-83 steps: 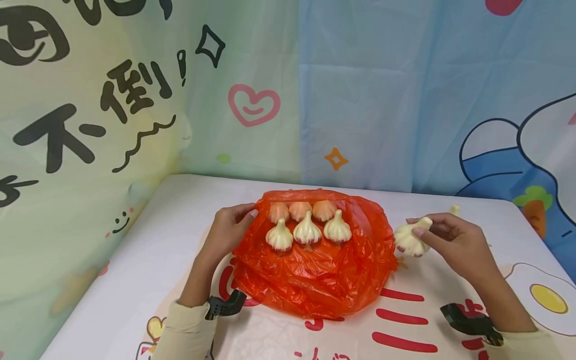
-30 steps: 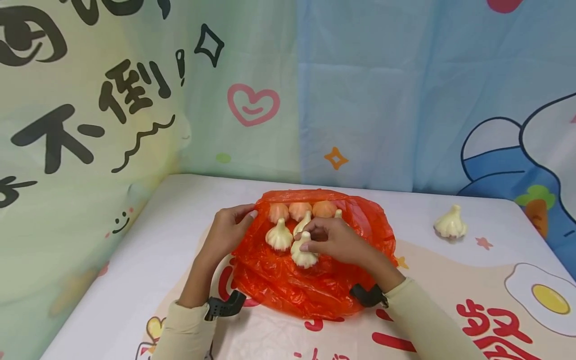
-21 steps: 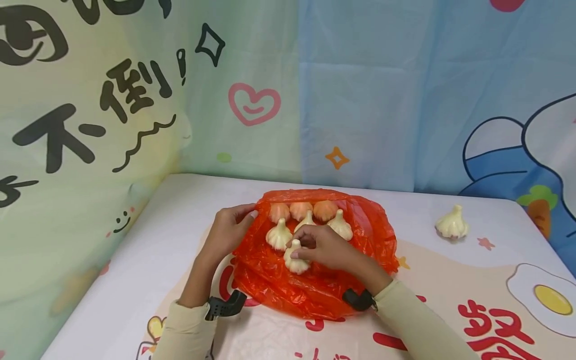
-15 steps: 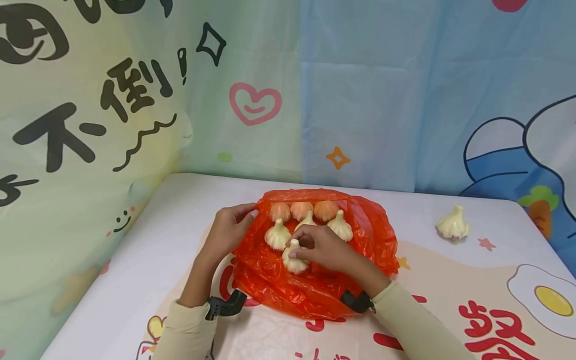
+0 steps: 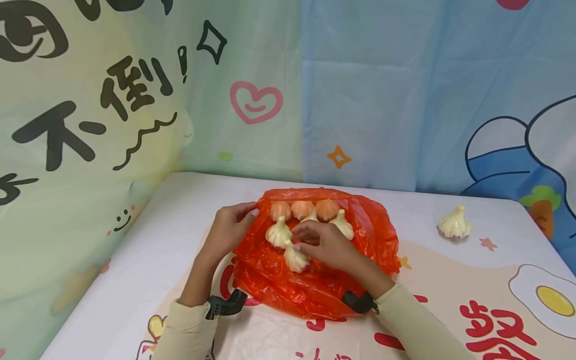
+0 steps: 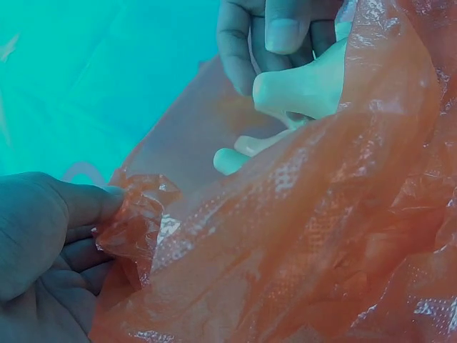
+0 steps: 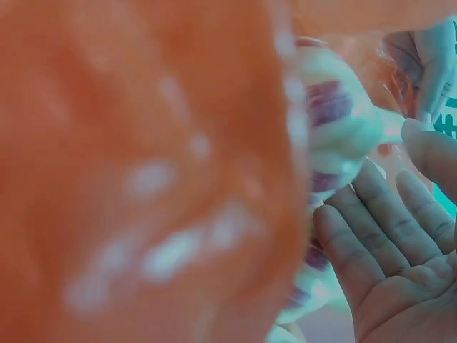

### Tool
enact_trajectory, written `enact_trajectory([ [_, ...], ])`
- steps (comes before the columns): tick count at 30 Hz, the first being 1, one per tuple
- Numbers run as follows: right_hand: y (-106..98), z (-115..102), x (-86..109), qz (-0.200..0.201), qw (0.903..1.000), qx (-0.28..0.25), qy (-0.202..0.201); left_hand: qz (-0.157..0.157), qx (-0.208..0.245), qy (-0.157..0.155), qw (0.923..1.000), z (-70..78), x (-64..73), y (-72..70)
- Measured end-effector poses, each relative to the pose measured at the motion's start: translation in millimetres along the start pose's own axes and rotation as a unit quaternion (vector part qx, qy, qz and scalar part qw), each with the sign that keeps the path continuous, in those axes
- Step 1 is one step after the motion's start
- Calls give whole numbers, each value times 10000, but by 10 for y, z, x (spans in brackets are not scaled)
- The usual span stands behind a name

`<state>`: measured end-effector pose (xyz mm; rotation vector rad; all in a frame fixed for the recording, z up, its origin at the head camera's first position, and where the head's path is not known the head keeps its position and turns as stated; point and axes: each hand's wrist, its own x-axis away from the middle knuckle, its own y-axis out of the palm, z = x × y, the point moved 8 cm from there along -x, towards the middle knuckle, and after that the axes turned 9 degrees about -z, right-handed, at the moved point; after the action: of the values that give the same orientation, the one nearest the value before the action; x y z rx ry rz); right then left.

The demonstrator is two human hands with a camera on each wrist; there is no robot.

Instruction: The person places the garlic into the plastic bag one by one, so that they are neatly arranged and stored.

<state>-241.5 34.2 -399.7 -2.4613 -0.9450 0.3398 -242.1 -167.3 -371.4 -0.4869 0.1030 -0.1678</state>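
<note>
A crumpled red plastic bag [image 5: 315, 302] lies on the table with several garlic bulbs in it. My left hand [image 5: 231, 227] pinches the bag's left edge between thumb and fingers, as the left wrist view also shows on the film [image 6: 285, 236]. Over the bag, my right hand [image 5: 330, 245] has its fingers loosened beside the front garlic bulb [image 5: 296, 260], which stands slightly tilted. In the right wrist view the fingers lie extended, with the thumb near that bulb's stem [image 7: 389, 127]. Another bulb [image 5: 279, 233] sits just behind; three orange-tinted ones [image 5: 301, 210] form the back row.
One more garlic bulb [image 5: 454, 223] sits on the table at the right, apart from the bag. A printed cloth [image 5: 360, 100] hangs behind the table. Printed drawings, including a fried egg [image 5: 555, 300], cover part of the tabletop.
My right hand has carried a garlic bulb from the right of the bag to the front of the others, then loosened its fingers from it. The left hand has kept its place.
</note>
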Motion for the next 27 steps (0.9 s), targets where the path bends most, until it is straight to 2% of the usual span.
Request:
enact_trajectory([
  [5, -111, 28, 108, 222, 9994, -273, 10, -5, 6, 22, 10000, 3, -11, 7],
  [10, -275, 55, 251, 512, 9974, -467, 212, -12, -8, 24, 10000, -3, -19, 11],
  [13, -403, 44, 357, 730, 9963, -340, 283, 21, 14, -21, 10000, -13, -14, 7],
  [19, -679, 59, 647, 1156, 9924, 120, 415, -60, 99, 93, 9999, 19, -12, 30],
  [22, -803, 103, 803, 1338, 9882, 406, 628, -61, 39, 115, 9999, 26, -15, 30],
  [27, -997, 202, 1046, 1661, 9813, 539, 807, 27, 18, 13, 10000, -21, -13, 6],
])
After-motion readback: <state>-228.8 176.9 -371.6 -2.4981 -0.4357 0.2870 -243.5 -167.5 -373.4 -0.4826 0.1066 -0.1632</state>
